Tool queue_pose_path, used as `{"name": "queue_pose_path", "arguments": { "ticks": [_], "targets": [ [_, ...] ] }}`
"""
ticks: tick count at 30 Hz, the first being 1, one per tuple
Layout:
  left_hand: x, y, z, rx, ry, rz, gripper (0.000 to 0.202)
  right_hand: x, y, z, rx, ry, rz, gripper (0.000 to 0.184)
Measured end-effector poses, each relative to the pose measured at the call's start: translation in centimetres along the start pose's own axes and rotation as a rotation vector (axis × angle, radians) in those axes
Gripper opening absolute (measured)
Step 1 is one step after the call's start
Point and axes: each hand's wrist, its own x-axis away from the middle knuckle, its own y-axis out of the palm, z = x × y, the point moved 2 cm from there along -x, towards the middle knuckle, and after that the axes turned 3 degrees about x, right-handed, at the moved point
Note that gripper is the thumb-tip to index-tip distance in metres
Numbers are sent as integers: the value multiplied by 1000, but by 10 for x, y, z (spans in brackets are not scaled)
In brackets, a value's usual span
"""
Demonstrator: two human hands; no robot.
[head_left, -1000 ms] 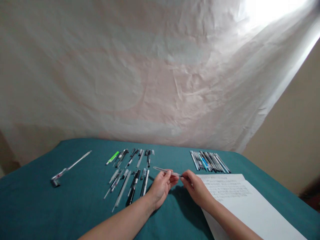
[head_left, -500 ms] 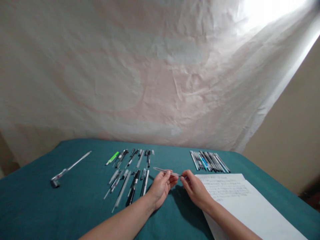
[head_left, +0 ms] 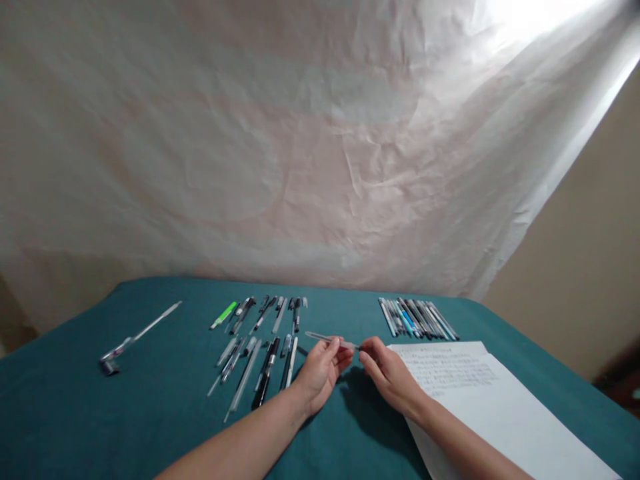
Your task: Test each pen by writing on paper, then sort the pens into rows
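Observation:
My left hand (head_left: 321,375) pinches a clear, slender pen barrel (head_left: 318,336) above the cloth, its far end pointing left. At the barrel's other end, my right hand (head_left: 391,377) has thumb and forefinger closed on the dark tip. Whether a small separate part sits between those fingertips is too small to tell. Left of my left hand lie pen parts in two rows, among them a black pen (head_left: 265,375), a white pen (head_left: 292,363) and a clear barrel (head_left: 246,377). A sheet of handwritten paper (head_left: 493,413) lies partly beneath my right forearm.
A tight row of pens (head_left: 419,319) lies at the back right of the green cloth (head_left: 165,413). A bright green piece (head_left: 223,315) is at the left end of the back row. Farther left is a long thin stick with a dark-ended clear object (head_left: 110,363).
The view has shifted slightly. Both hands keep nearly the same hold on the pen barrel, with only slight movement of the right fingers at its tip.

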Motion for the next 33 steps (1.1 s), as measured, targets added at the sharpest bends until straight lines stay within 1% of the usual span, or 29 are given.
{"name": "queue_pose_path", "arguments": {
  "ticks": [2,5,7,10,12,14,18,21,24,28,31,33],
  "targets": [
    [0,0,1,-9,-12,-4,15,1,0,0,60,-11,11,20],
    [1,2,2,-30,-13,-18,16,2,1,-1,76,-13,-7,21],
    [2,3,3,-46,-10,-24,15,2,1,-2,32,-6,-36,26],
    [3,4,3,-63,-10,-24,16,1,3,-1,-113,23,-96,36],
    [3,4,3,-65,-12,-22,16,0,4,0,-185,41,-117,38],
    [3,4,2,-66,-14,-19,18,0,5,2,-176,49,-97,35],
    [2,4,1,-87,-14,-22,20,1,3,4,-75,44,-10,29],
    [2,4,1,-112,-7,-16,21,1,4,3,-106,51,-19,32],
    [4,4,2,-121,-10,-11,22,0,7,2,-232,104,-66,39],
    [5,6,3,-125,-21,-30,21,0,12,1,-488,245,-162,47],
    [5,6,3,-125,-14,-46,19,1,14,2,-713,343,-251,45],
    [4,6,3,-113,-14,-50,19,2,14,3,-822,391,-303,44]
  ]
}}
